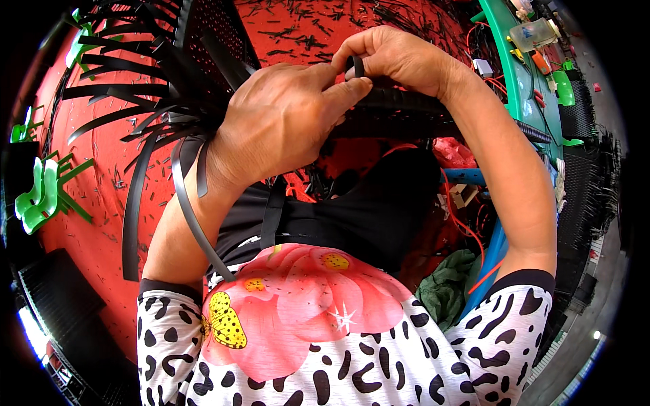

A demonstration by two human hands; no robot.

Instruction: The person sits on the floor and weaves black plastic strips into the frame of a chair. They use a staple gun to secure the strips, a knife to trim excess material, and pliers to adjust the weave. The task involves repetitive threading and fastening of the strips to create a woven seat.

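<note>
In front of my chest both hands meet at a short black strip (355, 66), which shows as a small curved loop between the fingertips. My right hand (399, 61) is closed on it with bent fingers and thumb. Closed as well, my left hand (281, 111) has its thumb and forefinger tips against the same strip; its other fingers are mostly hidden. Beneath the hands runs a dark woven frame edge (406, 111). Long loose black strips (135, 196) fan out left of my left hand, some hanging over its wrist and forearm. A black woven panel (213, 40) rises behind them.
Black offcuts litter the red floor (101, 176). Green plastic chairs (44, 196) stand at far left. At right is a green-edged table (504, 61) with a clear bottle (533, 34) and tools. A red cord (464, 230) and dark green cloth (447, 287) lie near my right elbow.
</note>
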